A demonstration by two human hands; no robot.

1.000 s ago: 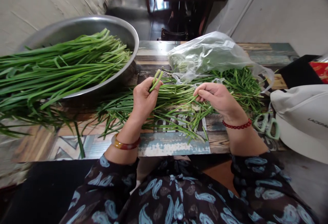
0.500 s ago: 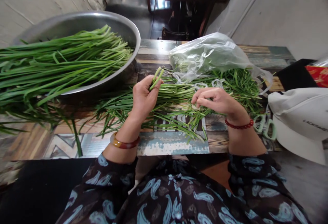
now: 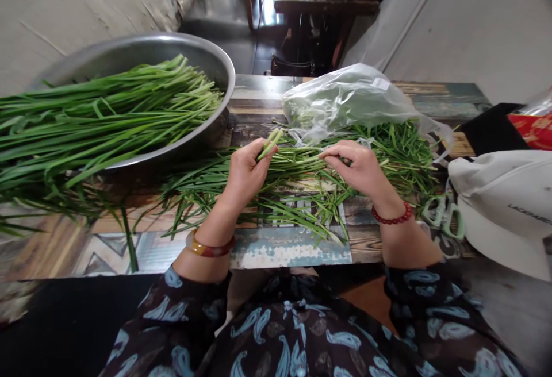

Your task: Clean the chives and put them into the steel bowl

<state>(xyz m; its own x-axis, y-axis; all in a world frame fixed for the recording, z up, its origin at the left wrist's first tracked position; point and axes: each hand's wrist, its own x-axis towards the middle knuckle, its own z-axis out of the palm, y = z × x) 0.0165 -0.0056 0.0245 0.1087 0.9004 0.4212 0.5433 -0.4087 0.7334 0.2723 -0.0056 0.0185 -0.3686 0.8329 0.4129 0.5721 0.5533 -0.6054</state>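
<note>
My left hand is closed around a few garlic chives, their pale cut ends poking up past the thumb. Beneath both hands a loose pile of garlic chives lies across the table, stem ends toward the right. At those stem ends my right hand pinches with thumb and forefinger together; the bit between the fingertips is too small to see well. Shorter leaves and trimmings are scattered in front of the pile.
A large steel basin heaped with chives stands at the left. Behind the pile lies a clear plastic bag with greens inside. Green-handled scissors and a white cap are on the right, over the wooden table's edge.
My right hand has moved forward onto the stem ends, its fingers drawing together into a pinch. The left hand keeps its chives, shifted slightly right. The camera view has tilted a little upward.
</note>
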